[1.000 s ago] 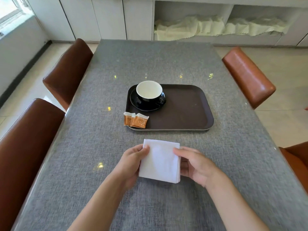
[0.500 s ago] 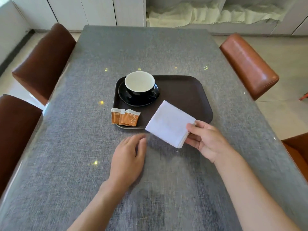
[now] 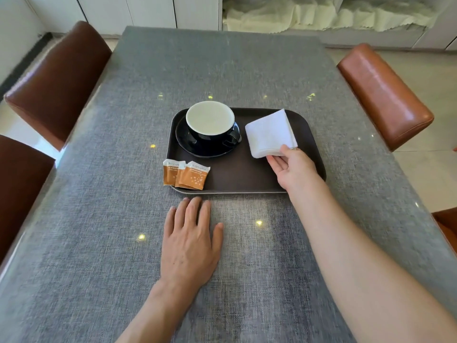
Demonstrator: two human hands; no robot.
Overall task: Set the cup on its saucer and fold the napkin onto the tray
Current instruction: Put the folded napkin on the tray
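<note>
A black cup (image 3: 210,131) with a white inside stands upright on its black saucer (image 3: 184,142) at the left of the dark brown tray (image 3: 247,177). The folded white napkin (image 3: 269,133) is over the tray's right half, just right of the cup's handle. My right hand (image 3: 293,169) pinches the napkin's near corner. Whether the napkin rests flat on the tray I cannot tell. My left hand (image 3: 191,241) lies flat on the grey tablecloth in front of the tray, fingers spread, holding nothing.
Two orange sugar packets (image 3: 186,175) lie at the tray's front left corner, overlapping its rim. Brown leather chairs stand at the left (image 3: 57,80) and right (image 3: 383,95) of the table. White cabinets with pale cloth (image 3: 321,16) line the far wall.
My right hand carried the folded napkin from the table's near part forward onto the tray beside the cup. My left hand let go of it and settled flat on the table.
</note>
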